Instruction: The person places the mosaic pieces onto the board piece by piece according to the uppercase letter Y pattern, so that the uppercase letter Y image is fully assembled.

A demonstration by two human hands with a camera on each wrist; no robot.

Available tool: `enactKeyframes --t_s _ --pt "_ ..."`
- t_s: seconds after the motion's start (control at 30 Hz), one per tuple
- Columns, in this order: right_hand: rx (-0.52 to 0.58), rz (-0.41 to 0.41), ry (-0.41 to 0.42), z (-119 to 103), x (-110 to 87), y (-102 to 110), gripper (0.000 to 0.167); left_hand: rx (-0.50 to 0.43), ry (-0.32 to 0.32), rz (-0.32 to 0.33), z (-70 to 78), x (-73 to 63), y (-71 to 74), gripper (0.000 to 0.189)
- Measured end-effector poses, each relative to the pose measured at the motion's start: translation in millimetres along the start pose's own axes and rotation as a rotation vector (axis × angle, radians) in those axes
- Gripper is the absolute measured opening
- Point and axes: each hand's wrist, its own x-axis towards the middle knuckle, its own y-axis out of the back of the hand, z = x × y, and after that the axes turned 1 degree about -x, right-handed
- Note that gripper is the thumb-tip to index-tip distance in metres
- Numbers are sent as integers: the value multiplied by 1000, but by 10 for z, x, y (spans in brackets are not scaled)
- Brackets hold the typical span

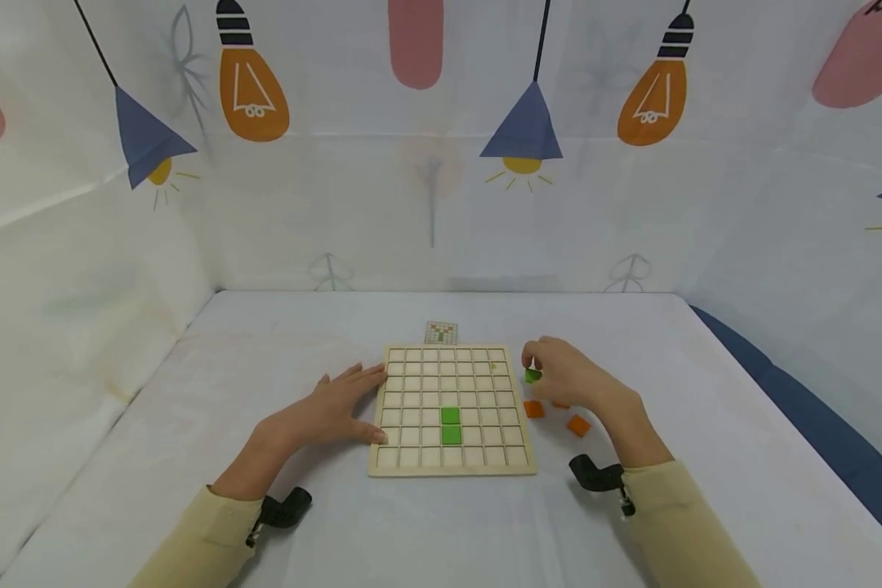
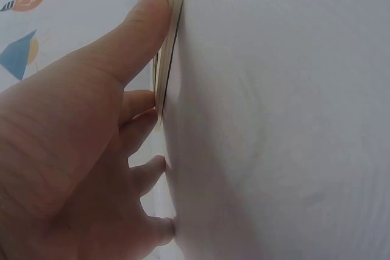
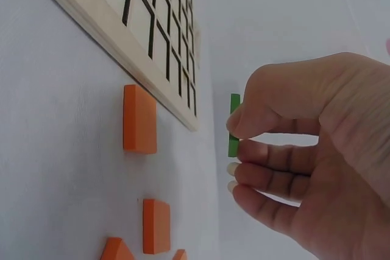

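A wooden grid board (image 1: 417, 398) lies flat on the white table, with a green square tile (image 1: 451, 416) and a second green tile (image 1: 452, 435) in two neighbouring cells of one column. Along the board's left edge rests my left hand (image 1: 331, 411), fingers spread, thumb on the frame near the lower left. Beside the upper right edge, my right hand (image 1: 569, 374) pinches a green tile (image 3: 234, 125) between thumb and fingers, above the table. Several orange tiles lie near it, among them one orange tile (image 1: 533, 409) close to the board and another (image 1: 578, 425) further right.
A small pattern card (image 1: 441, 332) with a coloured grid lies just beyond the board's far edge. White cloth walls (image 1: 382, 212) printed with lamps and bulbs stand behind the table (image 1: 301, 327). Dark blue fabric (image 1: 794, 392) shows past the table's right edge.
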Motion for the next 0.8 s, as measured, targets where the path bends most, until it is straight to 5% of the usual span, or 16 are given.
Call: enactKeyframes --t_s 0.8 --pt "-14 26 69 -252 118 -222 30 -3 6 -2 23 -22 21 105"
